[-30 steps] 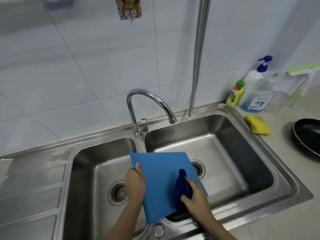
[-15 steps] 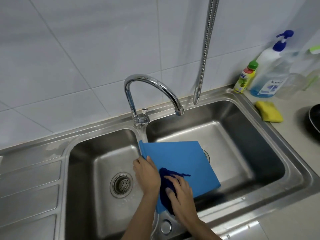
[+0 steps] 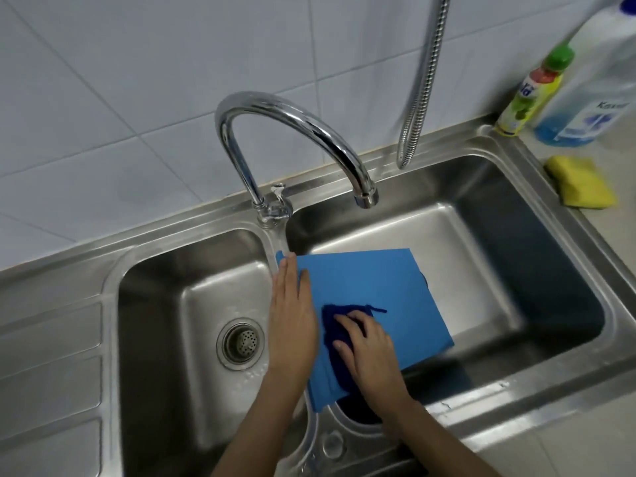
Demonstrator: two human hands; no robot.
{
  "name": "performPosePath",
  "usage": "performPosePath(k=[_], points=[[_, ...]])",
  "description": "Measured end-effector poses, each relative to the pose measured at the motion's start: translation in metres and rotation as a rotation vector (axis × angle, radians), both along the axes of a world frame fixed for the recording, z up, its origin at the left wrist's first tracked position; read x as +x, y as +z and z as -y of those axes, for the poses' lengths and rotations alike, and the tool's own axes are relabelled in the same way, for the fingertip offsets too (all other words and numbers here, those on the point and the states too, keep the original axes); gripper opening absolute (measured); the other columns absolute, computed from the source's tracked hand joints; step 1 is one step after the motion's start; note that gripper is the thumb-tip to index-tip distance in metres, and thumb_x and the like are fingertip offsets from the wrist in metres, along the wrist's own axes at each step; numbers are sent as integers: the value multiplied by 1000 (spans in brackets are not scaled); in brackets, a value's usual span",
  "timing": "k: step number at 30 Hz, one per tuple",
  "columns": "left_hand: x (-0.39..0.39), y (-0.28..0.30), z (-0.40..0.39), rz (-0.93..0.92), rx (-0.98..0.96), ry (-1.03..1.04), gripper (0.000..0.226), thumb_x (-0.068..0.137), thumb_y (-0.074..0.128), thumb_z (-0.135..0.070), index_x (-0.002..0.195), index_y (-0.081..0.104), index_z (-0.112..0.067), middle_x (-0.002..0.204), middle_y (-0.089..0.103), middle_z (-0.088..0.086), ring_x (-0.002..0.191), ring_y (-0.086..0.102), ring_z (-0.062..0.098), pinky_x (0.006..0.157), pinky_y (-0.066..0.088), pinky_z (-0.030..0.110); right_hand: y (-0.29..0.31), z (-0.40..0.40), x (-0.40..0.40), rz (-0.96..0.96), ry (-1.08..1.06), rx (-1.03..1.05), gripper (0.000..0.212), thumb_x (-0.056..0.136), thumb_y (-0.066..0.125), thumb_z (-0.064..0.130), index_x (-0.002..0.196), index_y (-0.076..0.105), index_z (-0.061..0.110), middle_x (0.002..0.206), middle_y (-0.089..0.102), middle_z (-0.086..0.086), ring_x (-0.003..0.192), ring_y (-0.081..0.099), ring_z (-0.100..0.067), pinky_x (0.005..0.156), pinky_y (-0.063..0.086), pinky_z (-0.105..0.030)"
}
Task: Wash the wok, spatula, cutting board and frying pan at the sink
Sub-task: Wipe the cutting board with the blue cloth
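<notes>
Right hand (image 3: 370,352) presses a dark blue cloth (image 3: 339,333) onto the cutting board (image 3: 375,297); unwiped board extends toward two o'clock over the right basin. Left hand (image 3: 292,318), fingers flat, steadies its nine-o'clock edge.

Blue cutting board (image 3: 371,284), navy cloth (image 3: 335,325)

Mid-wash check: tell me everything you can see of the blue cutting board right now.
The cutting board is a flat, thin, plain blue rectangle that looks like plastic. It lies tilted over the right basin of the steel sink, its near-left part resting on the divider between the basins, its far-right corner lower. The left hand lies flat with straight fingers along its left edge. The right hand presses a dark blue cloth onto its near-left area. No water is running.
</notes>
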State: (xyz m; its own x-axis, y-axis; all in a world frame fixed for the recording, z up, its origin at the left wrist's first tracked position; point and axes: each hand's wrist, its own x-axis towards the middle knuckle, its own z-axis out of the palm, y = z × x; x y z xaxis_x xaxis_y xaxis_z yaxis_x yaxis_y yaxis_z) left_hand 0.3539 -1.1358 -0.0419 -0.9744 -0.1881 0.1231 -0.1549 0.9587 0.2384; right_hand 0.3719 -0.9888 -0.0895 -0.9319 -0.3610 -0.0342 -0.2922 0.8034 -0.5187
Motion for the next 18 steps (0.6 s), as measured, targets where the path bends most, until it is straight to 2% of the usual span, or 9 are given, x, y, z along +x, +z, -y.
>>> performPosePath(k=[2, 3, 5, 8, 10, 12, 14, 16, 18], points=[[3, -1, 8, 38, -67, -96, 29, 84, 57, 0, 112, 61, 4, 132, 53, 22, 142, 24, 34, 116, 26, 43, -9, -16, -18, 66, -47, 36, 49, 90, 34, 46, 128, 55, 21, 125, 56, -5, 107, 57, -24, 81, 48, -37], [5, 0, 12, 69, -86, -143, 28, 88, 49, -8, 110, 63, 2, 127, 56, 19, 143, 25, 35, 118, 25, 43, -16, -25, -28, 108, -82, 53, 50, 92, 34, 45, 130, 54, 20, 127, 55, -7, 110, 56, -28, 82, 48, -40], [9, 6, 23, 94, -132, -256, 40, 89, 37, -19, 109, 65, 1, 120, 60, 16, 141, 31, 35, 117, 25, 44, -32, -48, -52, 221, -174, 103, 46, 96, 42, 40, 136, 47, 18, 135, 49, -11, 118, 49, -32, 90, 44, -44], [7, 17, 44, 43, -259, -432, 41, 91, 39, -27, 104, 70, -5, 111, 65, 11, 132, 45, 33, 114, 25, 49, -49, -84, -86, 480, -271, 83, 53, 96, 47, 38, 144, 36, 17, 143, 38, -16, 129, 37, -35, 106, 31, -43], [-2, 22, 54, 12, -269, -541, 35, 90, 43, -27, 92, 71, -6, 97, 66, 9, 119, 55, 30, 114, 26, 46, -53, -97, -97, 615, -228, 95, 60, 95, 49, 42, 147, 29, 19, 147, 32, -16, 134, 32, -35, 111, 28, -42], [-10, 23, 56, -5, -257, -677, 25, 87, 48, -20, 77, 67, -8, 80, 61, 6, 96, 62, 24, 111, 34, 44, -55, -99, -95, 589, -182, 177, 63, 94, 51, 40, 148, 27, 17, 146, 32, -17, 131, 35, -36, 109, 32, -42], [-14, 25, 54, 24, -219, -770, 17, 85, 52, -15, 71, 60, -11, 72, 54, 3, 76, 57, 21, 99, 44, 38, -46, -88, -87, 513, -208, 210, 58, 95, 50, 34, 146, 30, 13, 141, 38, -20, 125, 41, -36, 105, 37, -41], [-15, 26, 53, 32, -182, -785, 14, 83, 53, -15, 70, 57, -12, 72, 51, 3, 72, 54, 21, 80, 48, 33, -27, -68, -76, 417, -138, 202, 54, 97, 46, 31, 145, 32, 10, 137, 40, -19, 119, 45, -34, 102, 39, -40], [-14, 27, 54, 38, -159, -778, 16, 86, 52, -15, 72, 58, -12, 74, 53, 3, 74, 55, 20, 77, 46, 31, -4, -41, -61, 316, 24, 122, 53, 97, 44, 32, 145, 31, 13, 136, 38, -14, 119, 44, -30, 101, 40, -39]])
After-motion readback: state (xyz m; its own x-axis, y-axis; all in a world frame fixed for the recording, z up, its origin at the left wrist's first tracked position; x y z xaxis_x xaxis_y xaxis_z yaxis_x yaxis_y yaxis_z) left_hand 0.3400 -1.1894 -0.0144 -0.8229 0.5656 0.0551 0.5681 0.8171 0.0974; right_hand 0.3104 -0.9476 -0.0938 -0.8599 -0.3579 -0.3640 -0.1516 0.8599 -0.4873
